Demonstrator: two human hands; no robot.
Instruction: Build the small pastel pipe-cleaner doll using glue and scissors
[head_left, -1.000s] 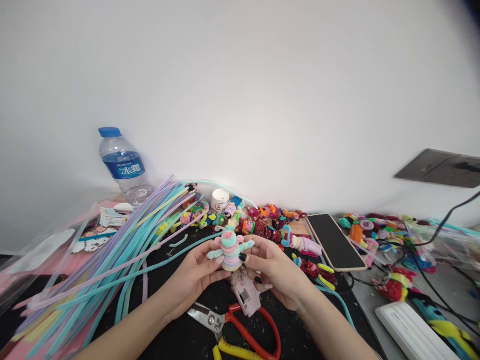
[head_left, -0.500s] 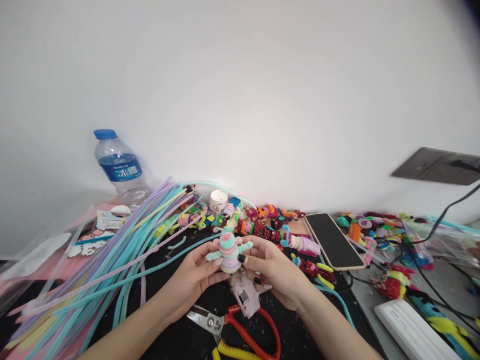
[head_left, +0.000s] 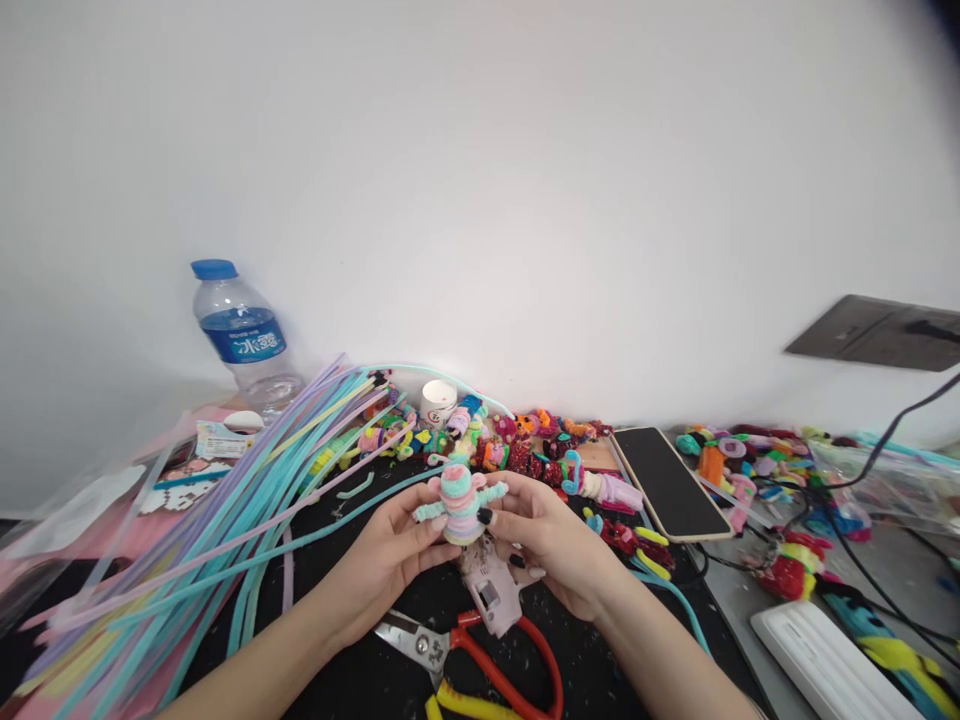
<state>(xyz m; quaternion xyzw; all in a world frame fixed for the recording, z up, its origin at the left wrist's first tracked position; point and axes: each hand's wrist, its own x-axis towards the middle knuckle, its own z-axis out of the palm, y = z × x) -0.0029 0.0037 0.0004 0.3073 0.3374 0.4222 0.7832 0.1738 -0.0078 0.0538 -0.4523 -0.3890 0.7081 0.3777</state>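
Left hand (head_left: 382,560) and right hand (head_left: 551,540) pinching a pastel pipe-cleaner figure (head_left: 460,495) between fingertips, above pink glue gun (head_left: 491,590), capped water bottle (head_left: 244,335) nearly empty behind.

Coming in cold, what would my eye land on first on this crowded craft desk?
First, the little pastel pipe-cleaner figure, held up at the centre between the left hand and the right hand. Next, the big fan of pastel pipe cleaners sprawling across the left side, with a blue-capped water bottle standing behind it. Red-handled scissors lie just below the hands.
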